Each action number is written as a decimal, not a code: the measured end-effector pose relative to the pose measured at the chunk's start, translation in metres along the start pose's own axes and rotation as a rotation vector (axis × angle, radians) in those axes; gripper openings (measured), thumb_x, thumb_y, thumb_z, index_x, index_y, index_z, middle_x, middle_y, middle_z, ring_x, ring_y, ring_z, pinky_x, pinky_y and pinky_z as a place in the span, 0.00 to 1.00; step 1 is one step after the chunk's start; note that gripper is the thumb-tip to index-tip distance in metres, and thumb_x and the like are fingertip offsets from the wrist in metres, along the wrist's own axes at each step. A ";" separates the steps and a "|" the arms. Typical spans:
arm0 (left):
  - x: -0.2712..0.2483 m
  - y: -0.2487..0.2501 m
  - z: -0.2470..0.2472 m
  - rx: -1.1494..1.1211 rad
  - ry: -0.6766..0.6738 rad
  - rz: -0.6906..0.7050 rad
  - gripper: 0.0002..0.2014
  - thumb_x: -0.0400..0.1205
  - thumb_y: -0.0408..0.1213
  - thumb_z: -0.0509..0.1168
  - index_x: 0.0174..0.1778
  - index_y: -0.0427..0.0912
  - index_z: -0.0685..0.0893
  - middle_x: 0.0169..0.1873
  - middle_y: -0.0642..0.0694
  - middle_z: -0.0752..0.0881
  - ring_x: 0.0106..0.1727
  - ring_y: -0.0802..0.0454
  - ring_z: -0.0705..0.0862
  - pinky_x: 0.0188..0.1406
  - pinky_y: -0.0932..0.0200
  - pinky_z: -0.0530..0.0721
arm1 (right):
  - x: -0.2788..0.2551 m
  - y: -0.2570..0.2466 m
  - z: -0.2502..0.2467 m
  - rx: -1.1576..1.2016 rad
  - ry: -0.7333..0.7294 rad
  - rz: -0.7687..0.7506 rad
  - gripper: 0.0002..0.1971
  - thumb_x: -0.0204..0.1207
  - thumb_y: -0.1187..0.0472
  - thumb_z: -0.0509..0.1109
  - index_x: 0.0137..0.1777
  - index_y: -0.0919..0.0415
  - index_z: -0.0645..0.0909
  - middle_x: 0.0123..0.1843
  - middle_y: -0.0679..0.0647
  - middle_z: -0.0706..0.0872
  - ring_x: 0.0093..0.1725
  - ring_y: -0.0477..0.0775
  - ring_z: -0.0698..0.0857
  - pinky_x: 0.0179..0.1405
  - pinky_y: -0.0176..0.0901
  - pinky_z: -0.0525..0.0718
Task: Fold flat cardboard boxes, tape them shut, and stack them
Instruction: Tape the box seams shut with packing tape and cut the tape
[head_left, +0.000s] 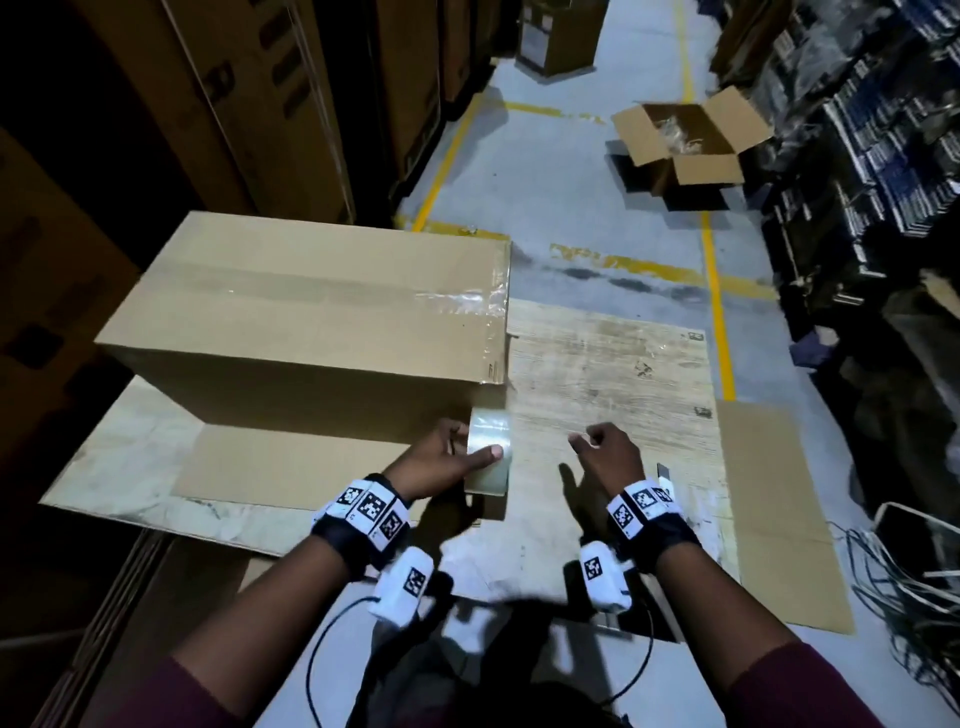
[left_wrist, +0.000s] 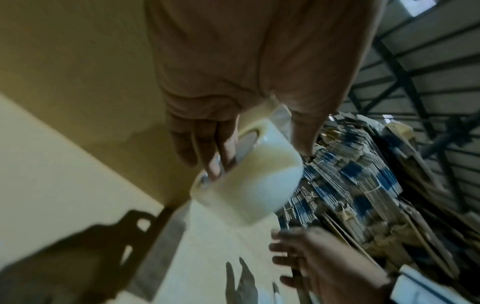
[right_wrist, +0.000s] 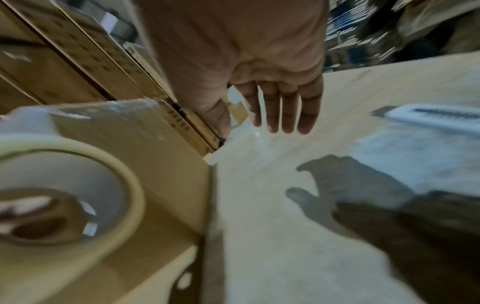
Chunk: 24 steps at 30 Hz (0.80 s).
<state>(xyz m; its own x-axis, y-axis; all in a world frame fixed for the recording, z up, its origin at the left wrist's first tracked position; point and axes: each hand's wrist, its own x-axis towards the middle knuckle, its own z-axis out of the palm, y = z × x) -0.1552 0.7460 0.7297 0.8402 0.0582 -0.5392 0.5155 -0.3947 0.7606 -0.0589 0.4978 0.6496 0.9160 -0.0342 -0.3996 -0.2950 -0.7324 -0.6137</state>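
Tape roll held beside taped box
Left hand (head_left: 441, 460) clasps tape roll (head_left: 488, 449) at lower centre of frame, just below the sealed cardboard box (head_left: 311, 312); right hand (head_left: 608, 454) loosely curled, grip empty, over flat cardboard (head_left: 613, 374)

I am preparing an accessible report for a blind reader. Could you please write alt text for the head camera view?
The left hand holds a roll of clear tape at the near corner of a closed, taped cardboard box, while the right hand hovers empty beside it. Flat cardboard sheets cover the warehouse floor; an open box lies farther away.
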 end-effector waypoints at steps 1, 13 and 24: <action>-0.003 0.002 0.013 -0.111 0.031 0.002 0.31 0.78 0.53 0.75 0.71 0.45 0.70 0.58 0.48 0.82 0.56 0.57 0.83 0.57 0.58 0.84 | 0.004 0.022 -0.003 -0.090 0.004 0.048 0.26 0.82 0.50 0.73 0.72 0.66 0.78 0.72 0.64 0.82 0.70 0.66 0.81 0.68 0.50 0.78; 0.005 0.045 0.044 -0.608 0.258 -0.090 0.23 0.82 0.32 0.72 0.69 0.37 0.70 0.28 0.52 0.87 0.20 0.64 0.85 0.17 0.67 0.80 | -0.012 0.143 -0.016 -0.375 0.036 0.340 0.17 0.77 0.63 0.74 0.57 0.72 0.73 0.57 0.69 0.81 0.51 0.68 0.87 0.43 0.50 0.84; 0.006 0.023 0.043 -0.641 0.100 -0.149 0.08 0.84 0.29 0.67 0.58 0.36 0.81 0.32 0.40 0.91 0.27 0.49 0.90 0.19 0.59 0.84 | -0.040 0.038 -0.039 0.284 -0.191 0.003 0.07 0.88 0.61 0.62 0.57 0.63 0.69 0.37 0.63 0.80 0.25 0.55 0.81 0.22 0.38 0.76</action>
<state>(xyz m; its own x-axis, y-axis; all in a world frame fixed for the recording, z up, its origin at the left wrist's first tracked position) -0.1457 0.6982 0.7281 0.7477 0.1668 -0.6427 0.5997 0.2458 0.7615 -0.0957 0.4452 0.6689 0.8555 0.1121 -0.5055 -0.3858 -0.5131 -0.7667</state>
